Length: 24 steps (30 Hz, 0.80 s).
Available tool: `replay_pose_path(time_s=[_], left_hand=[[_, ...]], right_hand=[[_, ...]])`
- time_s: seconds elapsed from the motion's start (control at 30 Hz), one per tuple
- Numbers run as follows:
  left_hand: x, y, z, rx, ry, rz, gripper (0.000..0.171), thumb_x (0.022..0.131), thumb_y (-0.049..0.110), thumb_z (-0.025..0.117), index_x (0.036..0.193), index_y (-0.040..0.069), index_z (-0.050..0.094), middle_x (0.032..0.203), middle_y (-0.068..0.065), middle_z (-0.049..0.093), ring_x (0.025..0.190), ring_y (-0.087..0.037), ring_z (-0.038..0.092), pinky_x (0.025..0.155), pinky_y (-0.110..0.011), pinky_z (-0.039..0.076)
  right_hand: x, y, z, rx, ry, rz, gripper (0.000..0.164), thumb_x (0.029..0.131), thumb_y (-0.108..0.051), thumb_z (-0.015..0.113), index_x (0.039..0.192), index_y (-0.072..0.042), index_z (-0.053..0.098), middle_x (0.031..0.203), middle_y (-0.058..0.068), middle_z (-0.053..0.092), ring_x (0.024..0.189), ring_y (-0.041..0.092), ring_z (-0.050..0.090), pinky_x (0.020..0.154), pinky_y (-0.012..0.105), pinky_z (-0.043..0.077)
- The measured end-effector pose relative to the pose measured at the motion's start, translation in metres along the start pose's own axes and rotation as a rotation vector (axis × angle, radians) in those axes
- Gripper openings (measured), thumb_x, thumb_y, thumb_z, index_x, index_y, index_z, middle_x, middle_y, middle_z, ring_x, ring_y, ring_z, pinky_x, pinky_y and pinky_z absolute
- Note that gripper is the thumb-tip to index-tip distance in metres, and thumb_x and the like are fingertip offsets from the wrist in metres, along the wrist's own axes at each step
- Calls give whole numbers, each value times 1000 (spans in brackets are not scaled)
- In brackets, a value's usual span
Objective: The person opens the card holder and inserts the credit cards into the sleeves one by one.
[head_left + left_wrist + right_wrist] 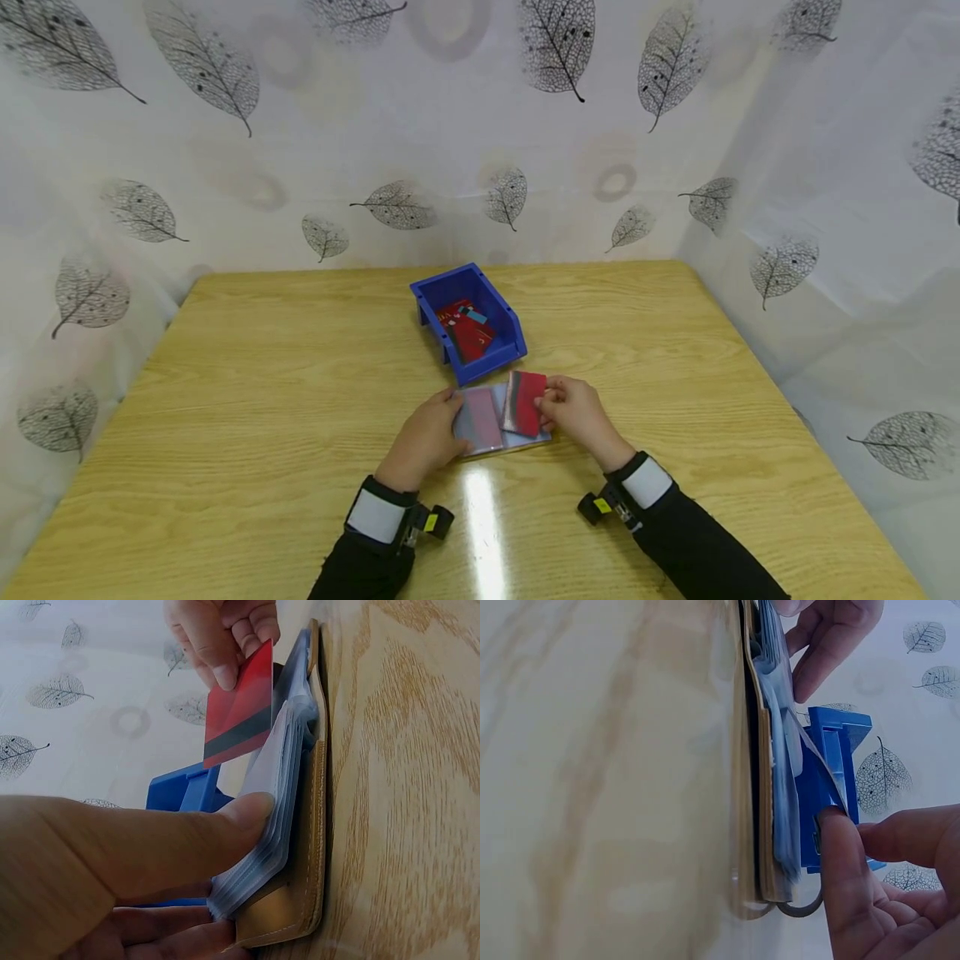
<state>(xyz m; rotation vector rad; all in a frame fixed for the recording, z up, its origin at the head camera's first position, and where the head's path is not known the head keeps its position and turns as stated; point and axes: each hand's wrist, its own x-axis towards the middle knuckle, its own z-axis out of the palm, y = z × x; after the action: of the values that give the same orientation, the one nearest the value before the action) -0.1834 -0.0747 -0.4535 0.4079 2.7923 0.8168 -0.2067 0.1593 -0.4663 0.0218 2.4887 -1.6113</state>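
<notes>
A card holder (467, 427) with a tan stitched cover (316, 825) and a stack of clear plastic sleeves (279, 817) lies spread on the table. My left hand (426, 435) grips its left side, thumb pressing on the sleeves and the other fingers at the outer edge. Between thumb and fingers, my right hand (581, 414) pinches a red card (531, 398) with a dark stripe, tilted over the right-hand sleeves. A pinkish card (484, 418) shows in the left-hand sleeve. In the right wrist view the red card appears nearly edge-on.
Just behind the card holder stands a blue plastic bin (489, 365), holding several red cards (471, 333) and a small blue one. A dark elastic loop (804, 910) sticks out from the holder's edge. Leaf-printed curtains (450, 125) surround the wooden table (262, 400).
</notes>
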Motion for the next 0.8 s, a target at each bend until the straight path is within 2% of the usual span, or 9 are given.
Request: replay_pose_path(time_s=[0.17, 0.37, 0.6, 0.8], left_hand=[[1, 0, 0, 1, 7, 9, 70, 75, 16, 84, 134, -8, 52, 142, -25, 46, 128, -39, 47, 104, -46, 40], [0, -1, 1, 10, 7, 8, 70, 76, 17, 84, 134, -7, 53, 142, -25, 46, 127, -39, 48, 104, -46, 40], [-1, -1, 1, 16, 10, 4, 69, 76, 17, 84, 133, -7, 54, 141, -24, 47, 127, -39, 48, 104, -46, 41], [-1, -1, 1, 12, 13, 9, 68, 75, 16, 84, 132, -7, 54, 141, -24, 47, 126, -39, 49, 103, -46, 41]], right_hand=[[0, 0, 0, 53, -9, -9, 35, 87, 8, 55, 120, 18, 52, 83, 17, 65, 60, 16, 64, 57, 32, 57], [-1, -1, 2, 29, 1, 15, 39, 89, 5, 59, 125, 18, 50, 84, 15, 66, 60, 17, 64, 57, 32, 57], [-2, -2, 9, -1, 20, -4, 36, 87, 5, 62, 120, 16, 55, 76, 11, 65, 57, 15, 63, 55, 32, 57], [-3, -1, 11, -6, -4, -3, 42, 87, 4, 62, 126, 17, 51, 77, 10, 65, 58, 16, 64, 55, 33, 57]])
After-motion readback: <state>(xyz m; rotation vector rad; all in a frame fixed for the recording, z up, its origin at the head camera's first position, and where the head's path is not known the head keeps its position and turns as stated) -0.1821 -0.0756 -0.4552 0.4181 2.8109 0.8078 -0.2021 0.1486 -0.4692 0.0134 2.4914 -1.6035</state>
